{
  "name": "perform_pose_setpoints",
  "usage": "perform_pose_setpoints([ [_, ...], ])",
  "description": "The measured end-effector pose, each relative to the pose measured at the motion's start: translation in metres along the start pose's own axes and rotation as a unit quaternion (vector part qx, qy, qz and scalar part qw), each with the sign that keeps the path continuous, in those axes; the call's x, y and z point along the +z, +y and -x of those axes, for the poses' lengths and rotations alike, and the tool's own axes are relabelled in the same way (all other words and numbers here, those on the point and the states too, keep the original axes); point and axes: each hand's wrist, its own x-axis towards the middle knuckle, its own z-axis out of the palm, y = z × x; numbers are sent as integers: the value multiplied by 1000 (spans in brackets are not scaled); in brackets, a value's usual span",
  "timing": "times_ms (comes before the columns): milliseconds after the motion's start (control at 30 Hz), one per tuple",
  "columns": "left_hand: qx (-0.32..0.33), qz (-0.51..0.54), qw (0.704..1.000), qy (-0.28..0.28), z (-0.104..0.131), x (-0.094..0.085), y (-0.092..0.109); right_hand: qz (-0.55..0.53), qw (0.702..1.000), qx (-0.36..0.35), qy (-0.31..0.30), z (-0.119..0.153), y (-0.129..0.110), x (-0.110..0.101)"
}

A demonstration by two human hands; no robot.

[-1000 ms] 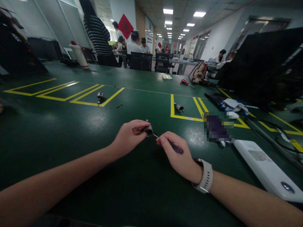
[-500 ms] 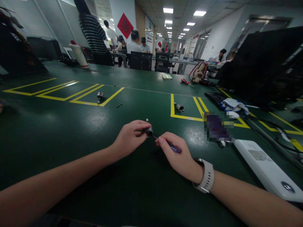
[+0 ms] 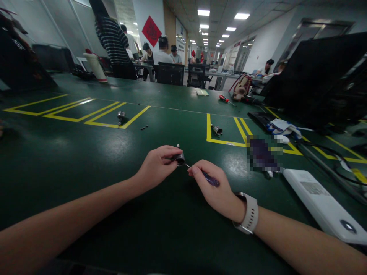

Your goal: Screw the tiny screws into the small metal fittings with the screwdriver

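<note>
In the head view, my left hand (image 3: 158, 165) is closed on a small cup-shaped metal part (image 3: 180, 159) with a thin stem at its top. The open end of that part faces right, toward my other hand. My right hand (image 3: 213, 187) grips a screwdriver (image 3: 211, 179) with a purple handle. Its thin shaft points left, the tip at or very near the part's rim; whether they touch I cannot tell. A similar metal part (image 3: 217, 130) lies in a yellow-taped area to the right, and another metal part (image 3: 121, 116) rests in a taped area to the left.
Several tiny dark pieces (image 3: 144, 127) lie beyond my left hand. A red screwdriver (image 3: 226, 100) lies farther back. On the right are a white power bank (image 3: 321, 202), a cloth (image 3: 283, 128), cables and a dark monitor (image 3: 318, 76). A tall cup (image 3: 96, 68) stands back left. People sit beyond.
Both hands stay almost where they were, with the metal part and the screwdriver still held. The screwdriver and the part have shifted only very slightly.
</note>
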Motion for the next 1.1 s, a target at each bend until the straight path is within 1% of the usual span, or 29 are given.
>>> perform_pose_setpoints([
  [167,16,-20,1000,-1,2,2,0,18,1000,4,-22,-1,-2,-1],
  [333,11,-38,999,-10,3,3,0,22,999,9,-32,-2,-5,-1],
  [667,-19,-10,1000,-16,1,4,-1,23,999,15,-46,-3,-6,-2],
  [800,-32,1,999,-7,0,4,0,29,998,26,-44,-4,-6,-3],
  [1100,-27,14,1000,4,-2,3,-4,27,998,32,-54,-4,-9,-5],
])
